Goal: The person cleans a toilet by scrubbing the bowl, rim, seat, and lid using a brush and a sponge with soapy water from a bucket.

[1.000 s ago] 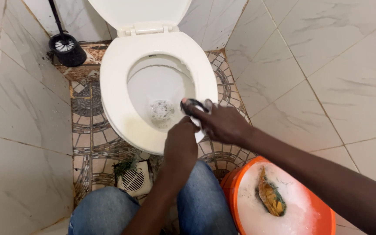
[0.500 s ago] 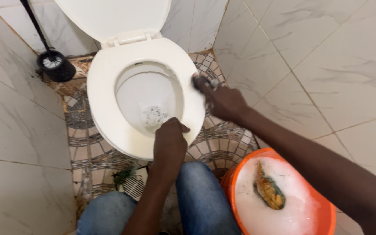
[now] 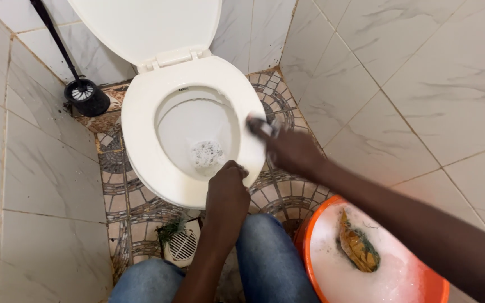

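A white toilet with its lid up fills the upper middle; its seat [image 3: 141, 129] rings a bowl with foam in the water. My right hand [image 3: 290, 150] is shut on a dark scrubbing pad [image 3: 262, 127] pressed against the right side of the seat. My left hand [image 3: 227, 191] rests curled on the seat's front right rim, fingers closed on the edge.
An orange bucket [image 3: 310, 235] of soapy water with a yellow-green sponge [image 3: 358, 244] stands at lower right. A black toilet brush in its holder [image 3: 87, 96] sits in the back left corner. A floor drain [image 3: 182, 242] lies by my knees. Tiled walls close in on both sides.
My right hand has slid the pad from the seat's front right rim to its right side, then a little back toward me. My left hand has stayed on the front rim.
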